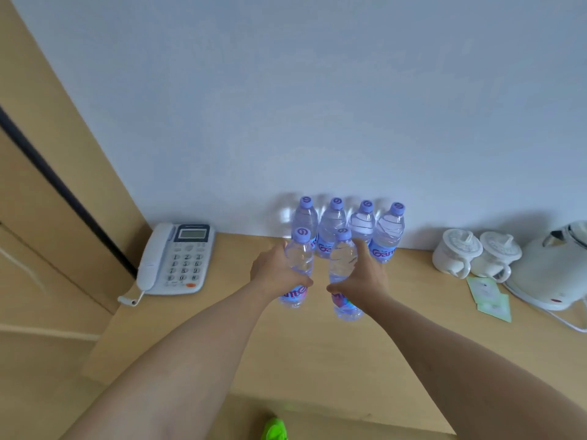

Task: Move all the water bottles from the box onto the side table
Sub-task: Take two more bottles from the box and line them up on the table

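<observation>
left hand (275, 274) grips left bottle (298, 268) | right hand (363, 277) grips right bottle (342, 274) | both upright over desk (286, 344), before four-bottle row (349, 223) (at the wall)

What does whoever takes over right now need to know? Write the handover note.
Left hand grips one water bottle; right hand grips another bottle. Both bottles are upright at the side table; whether they touch it is unclear.
Done: four bottles stand in a row against the wall.
Left: set these two down in front of the row and let go. The box is out of view, so check it for more.
</observation>
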Motion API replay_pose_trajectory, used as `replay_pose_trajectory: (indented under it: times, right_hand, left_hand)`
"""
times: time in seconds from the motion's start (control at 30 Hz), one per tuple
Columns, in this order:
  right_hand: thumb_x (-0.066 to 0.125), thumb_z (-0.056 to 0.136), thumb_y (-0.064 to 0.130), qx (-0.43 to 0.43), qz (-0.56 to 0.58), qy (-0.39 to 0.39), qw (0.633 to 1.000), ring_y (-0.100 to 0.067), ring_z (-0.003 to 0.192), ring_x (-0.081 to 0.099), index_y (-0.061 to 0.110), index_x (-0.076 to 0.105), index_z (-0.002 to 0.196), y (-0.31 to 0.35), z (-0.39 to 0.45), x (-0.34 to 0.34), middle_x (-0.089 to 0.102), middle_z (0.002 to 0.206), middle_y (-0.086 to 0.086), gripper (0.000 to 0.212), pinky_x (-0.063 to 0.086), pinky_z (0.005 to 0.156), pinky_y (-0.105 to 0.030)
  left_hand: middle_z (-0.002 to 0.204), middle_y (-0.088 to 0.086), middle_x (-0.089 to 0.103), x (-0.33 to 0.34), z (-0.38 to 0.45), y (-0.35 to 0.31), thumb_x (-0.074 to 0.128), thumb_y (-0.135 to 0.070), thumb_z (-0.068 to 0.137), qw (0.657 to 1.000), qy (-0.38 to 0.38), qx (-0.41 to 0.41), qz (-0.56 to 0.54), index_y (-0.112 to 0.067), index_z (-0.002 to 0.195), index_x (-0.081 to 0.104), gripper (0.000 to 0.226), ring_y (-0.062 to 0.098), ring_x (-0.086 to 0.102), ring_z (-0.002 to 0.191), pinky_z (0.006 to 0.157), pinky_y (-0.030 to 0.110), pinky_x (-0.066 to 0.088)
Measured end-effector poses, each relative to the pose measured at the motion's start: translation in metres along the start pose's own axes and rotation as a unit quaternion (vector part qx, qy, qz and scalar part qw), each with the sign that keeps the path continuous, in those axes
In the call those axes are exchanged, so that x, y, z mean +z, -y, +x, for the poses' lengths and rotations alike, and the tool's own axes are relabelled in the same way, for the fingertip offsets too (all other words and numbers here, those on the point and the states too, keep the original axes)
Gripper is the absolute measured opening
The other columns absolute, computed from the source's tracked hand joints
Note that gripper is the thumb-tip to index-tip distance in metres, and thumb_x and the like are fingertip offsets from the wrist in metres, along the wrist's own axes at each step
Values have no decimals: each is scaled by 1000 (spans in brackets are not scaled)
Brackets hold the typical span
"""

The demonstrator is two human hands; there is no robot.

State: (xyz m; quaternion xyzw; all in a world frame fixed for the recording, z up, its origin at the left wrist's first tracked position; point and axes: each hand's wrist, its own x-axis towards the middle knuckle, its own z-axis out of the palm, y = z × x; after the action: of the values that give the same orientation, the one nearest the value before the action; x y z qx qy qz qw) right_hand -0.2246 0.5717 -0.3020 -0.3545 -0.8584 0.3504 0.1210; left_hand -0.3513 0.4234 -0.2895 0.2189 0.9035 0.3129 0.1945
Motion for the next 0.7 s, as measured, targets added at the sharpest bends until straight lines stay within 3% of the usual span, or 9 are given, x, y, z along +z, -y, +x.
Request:
replay_pose_trajectory:
  times: [0.27, 0.5, 0.7]
  right_hand:
    - [88, 40, 27, 47, 12, -14, 999, -23, 82, 55, 33, 34, 107, -1, 47, 37, 54, 83, 11, 86, 37, 55, -30]
    - [88, 38, 43, 27, 50, -15, 998, -20, 98, 54, 34, 40, 119, -6, 69, 54, 58, 113, 4, 95, 44, 73, -34]
    - [89, 46, 43, 2, -15, 0, 1000, -19, 84, 54, 41, 32, 128, -8, 67, 53, 61, 112, 7, 100, 38, 63, -31]
  left_hand:
    - [90, -16, 66, 15, 70, 15, 90, -50, 39, 997, 57, 15, -47, -29, 98, 50, 73, 8, 65, 82, 68, 28, 53]
    - [89, -19, 66, 24, 91, 18, 96, -47, 38, 994, 44, 25, -99, -30, 103, 50, 81, -2, 63, 81, 65, 23, 50]
    - [94, -13, 71, 28, 93, 20, 95, -43, 48, 986, 66, 19, -153, -24, 108, 57, 73, -1, 68, 83, 64, 15, 48]
